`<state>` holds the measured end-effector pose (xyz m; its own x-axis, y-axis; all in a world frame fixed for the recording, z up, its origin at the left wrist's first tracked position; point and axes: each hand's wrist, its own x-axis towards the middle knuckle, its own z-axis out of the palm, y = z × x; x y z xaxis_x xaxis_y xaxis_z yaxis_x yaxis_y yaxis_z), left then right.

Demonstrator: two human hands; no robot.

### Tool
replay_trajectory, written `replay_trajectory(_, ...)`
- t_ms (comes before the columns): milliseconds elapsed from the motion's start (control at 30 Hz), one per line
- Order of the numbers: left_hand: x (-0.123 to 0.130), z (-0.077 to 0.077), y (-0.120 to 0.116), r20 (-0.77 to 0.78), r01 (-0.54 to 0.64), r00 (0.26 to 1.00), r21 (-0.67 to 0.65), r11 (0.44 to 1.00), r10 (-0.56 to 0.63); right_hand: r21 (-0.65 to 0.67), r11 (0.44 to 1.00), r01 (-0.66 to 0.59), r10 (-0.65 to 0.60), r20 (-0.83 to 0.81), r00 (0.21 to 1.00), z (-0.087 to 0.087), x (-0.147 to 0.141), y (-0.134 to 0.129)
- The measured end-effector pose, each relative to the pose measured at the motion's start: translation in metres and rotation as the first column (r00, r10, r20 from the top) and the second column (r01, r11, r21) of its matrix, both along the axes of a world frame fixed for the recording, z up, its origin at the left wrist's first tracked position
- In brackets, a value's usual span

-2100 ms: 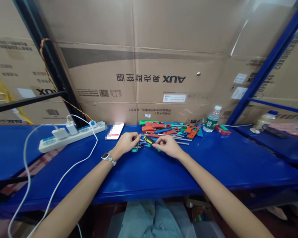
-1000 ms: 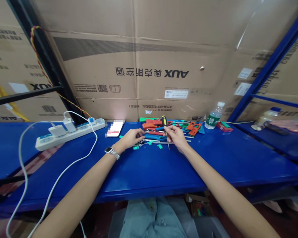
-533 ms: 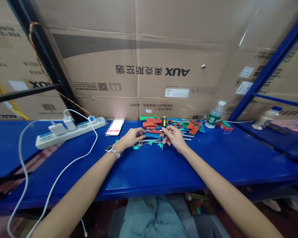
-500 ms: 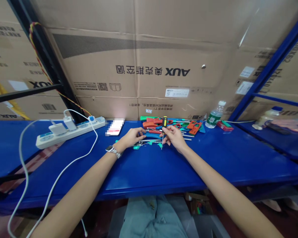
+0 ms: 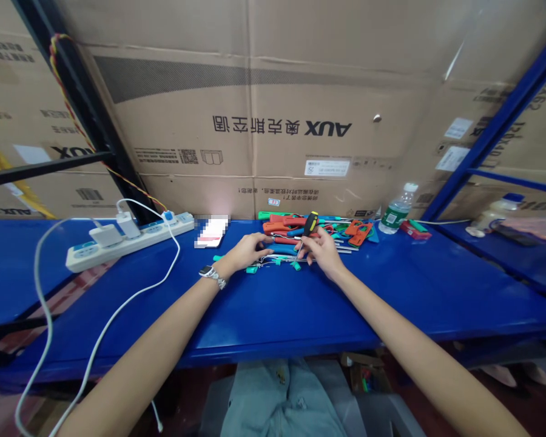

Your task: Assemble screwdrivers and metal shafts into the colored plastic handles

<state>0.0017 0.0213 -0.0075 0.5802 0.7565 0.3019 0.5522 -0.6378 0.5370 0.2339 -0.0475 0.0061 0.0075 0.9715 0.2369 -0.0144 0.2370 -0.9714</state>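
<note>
Your right hand has its grip clamped on the screwdriver, black and yellow at the handle, thin shaft slanting down over the tabletop. Whether your left hand's grip, beside the blue handle, holds anything, I cannot tell. A capped, green-labelled bottle stands rightward; below, a carton holds small red and green pieces.

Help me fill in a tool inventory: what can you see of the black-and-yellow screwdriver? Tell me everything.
The screwdriver has a black, plastic-looking handle with yellow markings and a thin, metallic-looking shaft. The right hand holds it near where handle and shaft meet. It is tilted, handle up and leaning right, shaft slanting down toward a small green piece. I cannot tell whether its tip touches anything.
</note>
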Motion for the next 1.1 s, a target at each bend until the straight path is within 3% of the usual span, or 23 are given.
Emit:
replay_trajectory(233,-0.003,0.001,-0.001,0.017,-0.006,1.0,-0.051,0.999,0.007,0.02,1.0,-0.006,0.006,0.016,1.0,0.008,-0.008,0.003)
replay_trajectory(567,-0.004,-0.002,-0.001,0.085,0.009,0.996,-0.087,0.996,-0.001,0.242,0.969,-0.039,-0.006,0.186,0.983,0.033,-0.043,0.033)
replay_trajectory(900,0.0,0.001,-0.004,0.05,0.002,0.999,-0.079,0.997,0.002,0.273,0.961,-0.051,-0.016,0.239,0.971,0.015,-0.055,0.042)
replay_trajectory(1100,0.0,0.002,-0.006,0.025,0.001,1.0,-0.09,0.996,0.001,0.255,0.964,-0.075,-0.003,0.293,0.956,0.016,-0.055,0.04)
